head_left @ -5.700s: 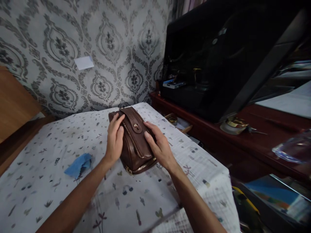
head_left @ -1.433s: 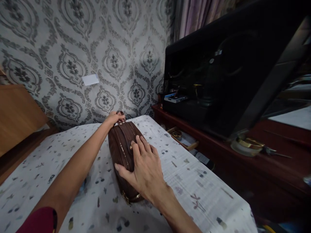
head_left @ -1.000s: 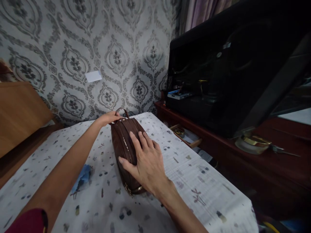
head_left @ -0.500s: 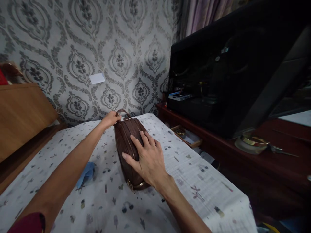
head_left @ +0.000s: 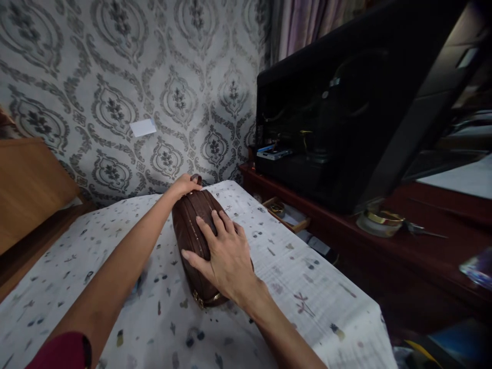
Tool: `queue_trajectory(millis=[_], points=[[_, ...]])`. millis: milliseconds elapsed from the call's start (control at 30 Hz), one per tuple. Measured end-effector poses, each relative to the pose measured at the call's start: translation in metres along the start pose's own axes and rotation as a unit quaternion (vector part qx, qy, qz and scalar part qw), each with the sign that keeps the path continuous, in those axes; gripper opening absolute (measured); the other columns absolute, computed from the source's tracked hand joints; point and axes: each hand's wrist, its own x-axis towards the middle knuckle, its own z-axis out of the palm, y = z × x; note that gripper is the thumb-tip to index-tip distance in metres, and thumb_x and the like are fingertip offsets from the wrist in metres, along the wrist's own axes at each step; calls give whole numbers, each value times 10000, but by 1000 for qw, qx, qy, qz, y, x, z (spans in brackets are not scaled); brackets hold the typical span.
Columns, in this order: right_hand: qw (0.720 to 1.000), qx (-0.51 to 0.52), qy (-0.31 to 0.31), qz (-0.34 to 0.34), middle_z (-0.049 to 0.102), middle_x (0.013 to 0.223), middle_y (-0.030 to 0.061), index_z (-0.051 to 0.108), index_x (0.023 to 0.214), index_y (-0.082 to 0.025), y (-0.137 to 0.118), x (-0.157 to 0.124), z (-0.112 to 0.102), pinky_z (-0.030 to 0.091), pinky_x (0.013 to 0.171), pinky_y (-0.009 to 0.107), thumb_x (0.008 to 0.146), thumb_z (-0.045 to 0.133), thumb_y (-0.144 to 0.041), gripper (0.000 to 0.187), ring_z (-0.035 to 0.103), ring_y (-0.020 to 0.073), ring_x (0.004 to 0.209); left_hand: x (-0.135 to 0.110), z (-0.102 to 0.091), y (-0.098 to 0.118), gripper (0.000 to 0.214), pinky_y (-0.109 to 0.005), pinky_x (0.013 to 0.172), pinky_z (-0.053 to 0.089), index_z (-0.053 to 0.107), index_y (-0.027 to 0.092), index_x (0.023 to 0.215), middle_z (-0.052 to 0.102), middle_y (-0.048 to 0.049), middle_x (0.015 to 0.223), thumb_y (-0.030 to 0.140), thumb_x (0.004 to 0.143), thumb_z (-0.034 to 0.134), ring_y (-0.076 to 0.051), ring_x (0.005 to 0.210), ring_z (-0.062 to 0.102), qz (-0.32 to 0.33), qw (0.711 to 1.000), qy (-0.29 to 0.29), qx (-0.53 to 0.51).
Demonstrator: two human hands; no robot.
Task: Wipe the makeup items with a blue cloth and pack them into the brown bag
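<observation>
A brown leather-look bag with zips lies lengthwise on a white patterned sheet. My left hand is closed around the far end of the bag by its short handle. Its fingertips are partly hidden, so the exact grip is unclear. My right hand rests flat over the bag's top and right side, thumb and fingers spread. Brass-coloured zip hardware shows at the near end. A blue cloth-like piece is mostly hidden behind my left forearm.
A wooden panel borders the left side. To the right, a large black screen stands on a dark red desk with rolls of tape. Below it, a small drawer is pulled out. Patterned wallpaper covers the back wall.
My left hand has moved from pinching at the handle's base to lying further over the bag's far end. The handle loop shows less. The view has turned slightly right; my right hand stays put.
</observation>
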Motion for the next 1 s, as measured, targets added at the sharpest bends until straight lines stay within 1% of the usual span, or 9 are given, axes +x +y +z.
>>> queue_trajectory(millis=[133,233,333,433,600,700,867,933,1000], points=[[1000,16,-4,-1,505,1515,182,523,1476,-228,1,0,0,360,1116,580,924,459,-733,752,381,372,1457,5,4,-4,257,-369,791,586,652,137,1082,677,-56,1056,351,940,660,-188,909,669,-6,999,35,38],[1000,30,-7,-1,524,1503,167,533,1467,-226,1,0,-2,348,1128,575,918,467,-738,754,384,367,1455,3,4,-7,246,-362,781,580,658,135,1038,678,-46,1014,358,934,667,-184,886,667,-3,997,58,43],[999,38,-11,1,541,1489,163,548,1454,-230,0,1,-5,357,1121,570,913,479,-738,746,396,363,1448,-1,6,-10,251,-324,721,563,655,130,950,670,-20,906,380,936,659,-154,784,648,14,997,75,18],[999,42,-14,3,555,1477,157,553,1450,-231,0,1,-6,365,1115,569,910,490,-735,742,398,362,1446,-7,7,-12,265,-288,656,511,630,139,802,628,16,751,375,913,675,-127,664,592,44,996,80,-21],[999,44,-6,2,555,1477,158,555,1448,-230,1,1,-5,361,1119,568,911,490,-733,739,406,363,1440,-17,5,-11,313,-280,592,361,533,186,553,470,53,521,350,707,751,-140,574,482,109,988,82,-77],[999,40,4,-2,536,1489,179,549,1456,-222,2,1,-3,368,1110,567,915,462,-746,758,404,372,1440,-22,2,-11,299,-279,585,336,524,200,548,444,54,514,381,659,734,-139,566,444,121,986,64,-99],[999,47,12,-10,517,1506,176,552,1453,-228,2,-2,-1,339,1125,584,937,425,-735,735,388,383,1449,-22,1,-15,244,-285,594,375,584,189,625,552,40,577,360,615,759,-147,560,492,83,990,1,-118],[998,54,6,-14,526,1500,170,558,1447,-225,2,-3,-3,313,1138,598,938,428,-733,731,381,385,1452,-22,3,-17,229,-286,608,400,624,173,691,604,29,632,334,639,779,-147,578,527,71,990,-20,-120],[998,61,0,-21,543,1485,169,564,1439,-218,1,-2,-5,275,1157,612,937,440,-729,727,370,377,1461,-21,4,-19,209,-285,642,436,649,157,771,639,18,700,310,710,777,-137,614,555,68,990,-34,-121]])
